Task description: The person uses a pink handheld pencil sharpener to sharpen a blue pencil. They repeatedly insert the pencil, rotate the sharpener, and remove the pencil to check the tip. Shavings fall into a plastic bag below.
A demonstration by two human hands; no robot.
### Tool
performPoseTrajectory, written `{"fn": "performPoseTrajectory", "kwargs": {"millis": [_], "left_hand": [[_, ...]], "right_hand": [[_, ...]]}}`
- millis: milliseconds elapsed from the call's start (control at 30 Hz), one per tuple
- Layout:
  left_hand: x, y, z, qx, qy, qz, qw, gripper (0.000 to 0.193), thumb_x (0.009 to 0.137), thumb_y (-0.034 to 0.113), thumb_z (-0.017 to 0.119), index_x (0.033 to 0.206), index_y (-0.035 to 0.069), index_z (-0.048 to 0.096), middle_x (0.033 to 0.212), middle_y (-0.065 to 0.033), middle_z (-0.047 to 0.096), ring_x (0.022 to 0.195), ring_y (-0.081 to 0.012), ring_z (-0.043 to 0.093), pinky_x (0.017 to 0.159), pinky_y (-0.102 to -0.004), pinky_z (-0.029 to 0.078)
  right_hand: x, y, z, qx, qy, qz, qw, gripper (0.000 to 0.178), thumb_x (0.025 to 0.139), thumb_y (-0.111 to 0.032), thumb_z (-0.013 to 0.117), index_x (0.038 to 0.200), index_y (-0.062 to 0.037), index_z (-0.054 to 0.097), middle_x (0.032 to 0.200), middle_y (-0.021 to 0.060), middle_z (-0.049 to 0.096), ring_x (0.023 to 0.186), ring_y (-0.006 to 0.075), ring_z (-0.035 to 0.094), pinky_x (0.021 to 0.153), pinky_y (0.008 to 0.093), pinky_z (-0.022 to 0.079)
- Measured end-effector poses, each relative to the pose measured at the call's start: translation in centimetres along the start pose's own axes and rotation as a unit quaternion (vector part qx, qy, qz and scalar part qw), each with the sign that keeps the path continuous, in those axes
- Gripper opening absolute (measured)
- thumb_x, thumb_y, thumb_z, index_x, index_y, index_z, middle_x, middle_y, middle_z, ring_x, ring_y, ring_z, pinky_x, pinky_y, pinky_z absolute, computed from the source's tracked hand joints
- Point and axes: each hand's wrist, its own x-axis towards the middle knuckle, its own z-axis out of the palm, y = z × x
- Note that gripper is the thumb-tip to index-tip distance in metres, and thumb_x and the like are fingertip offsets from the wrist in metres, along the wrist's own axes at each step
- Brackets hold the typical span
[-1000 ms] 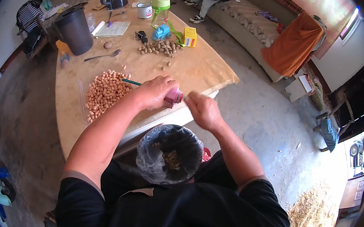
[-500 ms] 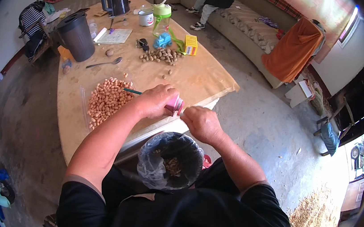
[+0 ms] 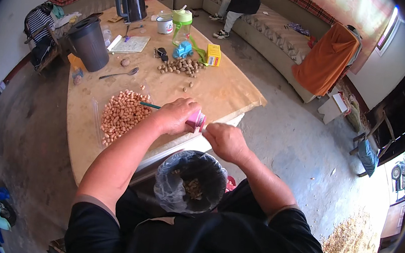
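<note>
My left hand (image 3: 176, 116) is closed around a small pink device that looks like a crank pencil sharpener (image 3: 196, 121), above the table's near edge. A thin dark green pencil (image 3: 150, 105) sticks out leftward from behind that hand. My right hand (image 3: 227, 141) is closed at the sharpener's right end, fingers curled over what looks like its handle; most of this grip is hidden. Below both hands stands a bin (image 3: 190, 180) lined with a clear bag, with some scraps at its bottom. Left of my left hand, shelled peanuts (image 3: 122, 116) fill a clear tray (image 3: 97, 120).
On the table (image 3: 221, 91) lie walnuts or similar nuts (image 3: 182, 66), a spoon (image 3: 119, 73), a blue toy (image 3: 184, 49), a yellow box (image 3: 213, 55), a notebook (image 3: 129, 44), a green-lidded bottle (image 3: 182, 25), a mug (image 3: 164, 24) and two dark jugs. Two people are by the sofa (image 3: 272, 37).
The whole view has shifted slightly. My hands keep hold of the sharpener, with the right hand turned a little at its end. A person by the sofa has changed posture.
</note>
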Motion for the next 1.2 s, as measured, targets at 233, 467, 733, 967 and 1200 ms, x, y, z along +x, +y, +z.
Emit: {"fn": "performPoseTrajectory", "kwargs": {"millis": [233,467,733,967,1200], "left_hand": [[0.0,0.9,-0.8,0.015,-0.006,-0.008,1.0,0.058,0.068,0.025,0.076,0.114,0.008,0.046,0.119,-0.0138,0.048,0.115,-0.0329,0.047,0.096,-0.0406,0.042],[-0.1,1.2,-0.7,0.002,-0.005,-0.025,1.0,0.057,0.067,0.026,0.076,0.113,0.008,0.047,0.119,-0.0132,0.049,0.114,-0.0329,0.047,0.095,-0.0408,0.043],[-0.2,1.0,-0.5,0.006,0.008,-0.022,1.0,0.058,0.068,0.026,0.076,0.115,0.009,0.047,0.118,-0.0134,0.049,0.114,-0.0327,0.047,0.094,-0.0408,0.043],[-0.4,0.5,0.2,0.003,0.033,0.003,0.999,0.055,0.067,0.025,0.077,0.112,0.009,0.049,0.111,-0.0131,0.051,0.108,-0.0337,0.05,0.091,-0.0408,0.044],[-0.2,0.9,-0.3,0.001,0.027,-0.001,1.0,0.056,0.067,0.023,0.077,0.112,0.008,0.049,0.11,-0.0139,0.051,0.107,-0.0342,0.05,0.091,-0.0404,0.043]], "right_hand": [[3.0,4.7,2.2,-0.107,0.052,0.037,0.992,0.025,0.087,-0.029,0.051,0.08,-0.0065,0.059,0.075,0.0124,0.062,0.072,0.0319,0.062,0.063,0.0429,0.05],[-0.6,0.0,0.2,0.009,-0.06,0.017,0.998,0.027,0.089,-0.03,0.05,0.082,-0.005,0.057,0.077,0.0165,0.062,0.075,0.0362,0.061,0.066,0.0448,0.048],[3.0,3.5,1.3,-0.07,0.1,0.04,0.992,0.018,0.086,-0.022,0.052,0.079,-0.0063,0.057,0.074,0.0134,0.061,0.072,0.0321,0.061,0.063,0.0433,0.049],[-0.4,-0.2,-0.6,0.063,-0.086,0.004,0.994,0.028,0.091,-0.03,0.049,0.082,-0.005,0.056,0.077,0.018,0.062,0.076,0.0387,0.059,0.069,0.0469,0.046],[3.1,3.8,0.8,-0.081,0.052,0.081,0.992,0.023,0.089,-0.027,0.049,0.081,-0.0066,0.054,0.073,0.0162,0.06,0.073,0.0374,0.06,0.061,0.0454,0.047]]}}
